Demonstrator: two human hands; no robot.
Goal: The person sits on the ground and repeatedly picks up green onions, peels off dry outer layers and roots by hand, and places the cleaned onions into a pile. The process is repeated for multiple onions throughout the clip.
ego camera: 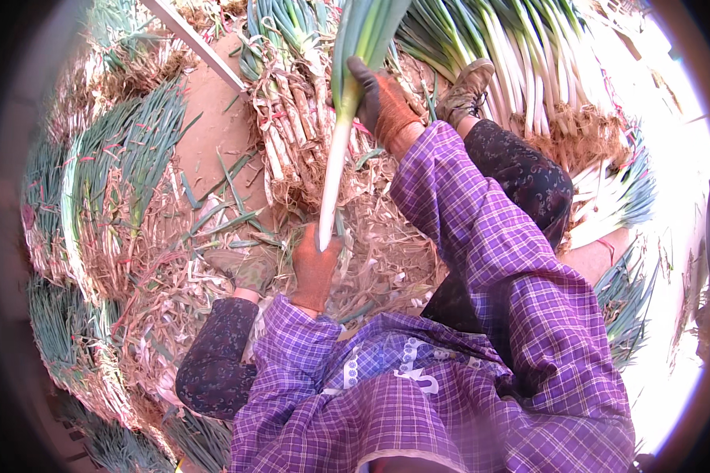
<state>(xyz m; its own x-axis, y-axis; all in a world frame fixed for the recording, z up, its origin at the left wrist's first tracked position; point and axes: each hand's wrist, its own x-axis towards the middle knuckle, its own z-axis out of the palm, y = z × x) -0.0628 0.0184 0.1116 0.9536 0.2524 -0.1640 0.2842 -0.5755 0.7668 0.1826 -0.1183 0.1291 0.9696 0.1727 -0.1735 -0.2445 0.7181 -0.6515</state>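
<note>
A single long green onion (338,154), like a leek, slants across the middle, its white shank pointing down toward me. My right hand (384,106), in an orange glove with dark palm and fingers, grips it where the green leaves begin. Around its lower white end is my left hand (316,266), in a similar orange glove; the root tip is hidden in that grip. Behind the held stalk lies a bundle of untrimmed onions (296,118) with dry brown outer leaves and roots. Beyond my right hand, stalks with clean white shanks (520,71) lie in a row.
Dry peelings and leaf scraps (384,254) cover the ground before me. Several onion bundles with red ties (118,177) lie at the left. A pale bar (195,44) slants in at the top. My shoe (466,88) rests beside the white-shanked row. More onions (612,201) lie at the right.
</note>
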